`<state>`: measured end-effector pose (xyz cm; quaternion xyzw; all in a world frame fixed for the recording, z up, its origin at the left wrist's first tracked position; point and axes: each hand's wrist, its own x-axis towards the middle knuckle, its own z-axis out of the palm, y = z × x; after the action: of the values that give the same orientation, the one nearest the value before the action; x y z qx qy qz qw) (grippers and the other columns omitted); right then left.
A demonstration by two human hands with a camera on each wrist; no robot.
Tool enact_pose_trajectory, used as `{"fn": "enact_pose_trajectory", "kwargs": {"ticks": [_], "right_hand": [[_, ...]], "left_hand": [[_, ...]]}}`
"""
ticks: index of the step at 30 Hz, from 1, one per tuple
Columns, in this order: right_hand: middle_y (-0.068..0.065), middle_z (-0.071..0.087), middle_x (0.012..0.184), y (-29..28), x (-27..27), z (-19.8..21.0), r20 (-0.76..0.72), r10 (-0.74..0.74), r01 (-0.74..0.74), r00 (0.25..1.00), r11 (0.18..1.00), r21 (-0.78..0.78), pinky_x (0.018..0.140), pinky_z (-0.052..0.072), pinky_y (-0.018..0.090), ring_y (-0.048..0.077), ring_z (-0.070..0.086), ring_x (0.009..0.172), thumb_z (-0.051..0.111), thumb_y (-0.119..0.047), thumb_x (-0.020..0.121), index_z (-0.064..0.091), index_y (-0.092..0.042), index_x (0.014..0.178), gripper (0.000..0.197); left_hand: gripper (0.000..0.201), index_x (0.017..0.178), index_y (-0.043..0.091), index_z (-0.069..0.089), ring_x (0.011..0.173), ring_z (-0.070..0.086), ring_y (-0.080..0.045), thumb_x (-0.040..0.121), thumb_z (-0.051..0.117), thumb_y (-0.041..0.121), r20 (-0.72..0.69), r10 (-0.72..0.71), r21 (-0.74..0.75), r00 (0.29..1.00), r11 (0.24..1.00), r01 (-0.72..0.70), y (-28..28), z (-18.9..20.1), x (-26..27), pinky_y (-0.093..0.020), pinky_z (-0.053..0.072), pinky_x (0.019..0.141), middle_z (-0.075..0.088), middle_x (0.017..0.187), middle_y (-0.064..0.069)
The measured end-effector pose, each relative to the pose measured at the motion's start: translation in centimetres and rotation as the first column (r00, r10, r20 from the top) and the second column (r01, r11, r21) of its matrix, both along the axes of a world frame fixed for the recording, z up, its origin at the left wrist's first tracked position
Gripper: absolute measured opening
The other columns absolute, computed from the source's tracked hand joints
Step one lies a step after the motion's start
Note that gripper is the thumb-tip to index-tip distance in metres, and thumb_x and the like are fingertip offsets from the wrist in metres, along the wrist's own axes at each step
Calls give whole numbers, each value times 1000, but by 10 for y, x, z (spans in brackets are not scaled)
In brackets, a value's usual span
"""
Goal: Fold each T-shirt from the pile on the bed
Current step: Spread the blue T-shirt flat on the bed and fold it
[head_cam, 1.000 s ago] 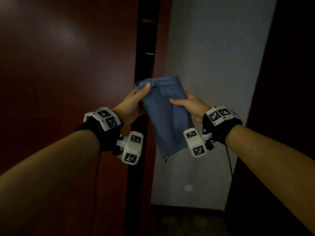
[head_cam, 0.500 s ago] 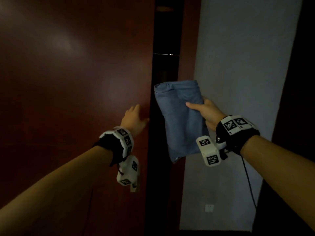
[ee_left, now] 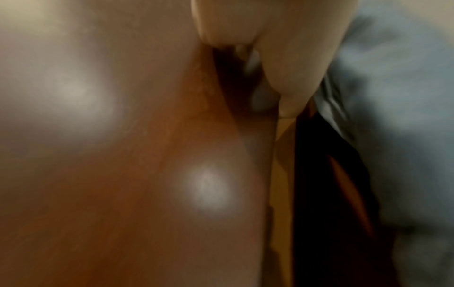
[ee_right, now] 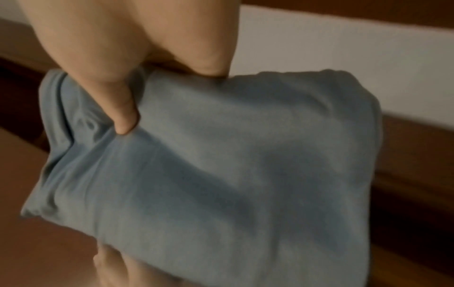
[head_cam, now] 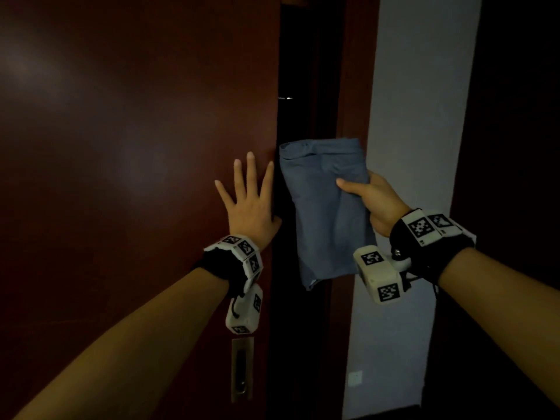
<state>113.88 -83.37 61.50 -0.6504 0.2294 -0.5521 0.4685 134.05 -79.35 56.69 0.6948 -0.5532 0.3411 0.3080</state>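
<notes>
Folded T-shirt (head_cam: pixel 325 213) held up at a door (head_cam: pixel 136 177)

Right hand (head_cam: pixel 375 204) pinches the blue T-shirt, thumb on top, beside the dark gap. Left hand (head_cam: pixel 251 201) lies flat on the door, fingers spread.

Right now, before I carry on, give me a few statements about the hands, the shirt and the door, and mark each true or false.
1. The right hand holds the folded blue shirt. True.
2. The left hand also grips the shirt. False: it lies flat, fingers spread, on the door.
3. The shirt rests on a bed. False: it is held up in the air, in front of the dark gap beside the door; no bed is in view.
4. A metal handle plate sits on the door below the left wrist. True.
5. The door is white. False: it is dark reddish brown; the wall is pale.
</notes>
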Motion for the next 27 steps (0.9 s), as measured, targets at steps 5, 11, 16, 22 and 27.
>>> {"fn": "enact_pose_trajectory", "kwargs": {"ticks": [5, 11, 16, 22, 27], "right_hand": [[2, 67, 108, -3, 32, -2, 66, 33, -33, 997, 999, -9, 75, 54, 23, 14, 65, 94, 65, -11, 86, 57, -9, 123, 37], [2, 66, 108, 2, 67, -8, 77, 57, -58, 995, 998, 5, 78, 52, 23, 13, 64, 95, 64, -12, 87, 56, -9, 123, 37], [4, 66, 108, 12, 109, -14, 72, 40, -41, 997, 999, 20, 74, 53, 22, 14, 64, 93, 65, -11, 86, 56, -7, 124, 39], [12, 63, 119, 33, 174, -17, 58, 10, -14, 998, 998, 60, 86, 51, 30, 25, 62, 105, 65, -10, 86, 55, -5, 127, 43], [11, 64, 116, 55, 224, -22, 45, 32, -34, 999, 998, 48, 84, 51, 30, 23, 63, 100, 64, -9, 87, 57, -7, 123, 37]], "left_hand": [[96, 152, 27, -4, 144, -20, -32, 84, 62, 41, 16, -17, -22, 1000, 1000, 18, 3, -3, 14, -60, -19, 103, -18, 158, -10], [98, 152, 27, -5, 144, -20, -31, 81, 63, 37, 29, -10, -34, 1000, 999, 11, 27, 0, 48, -59, -18, 104, -18, 158, -9], [103, 151, 28, -9, 144, -22, -31, 80, 64, 38, 53, 11, -15, 999, 1000, -10, 55, -2, 90, -61, -14, 107, -21, 157, -9], [102, 151, 28, -9, 136, -31, -23, 79, 63, 41, 67, 15, -47, 998, 999, -12, 86, -5, 155, -59, -17, 106, -20, 158, -10], [104, 152, 25, 12, 145, -5, -32, 68, 72, 39, 93, 27, -173, 995, 985, -11, 110, -14, 217, -61, -5, 109, 4, 160, -13]]}}
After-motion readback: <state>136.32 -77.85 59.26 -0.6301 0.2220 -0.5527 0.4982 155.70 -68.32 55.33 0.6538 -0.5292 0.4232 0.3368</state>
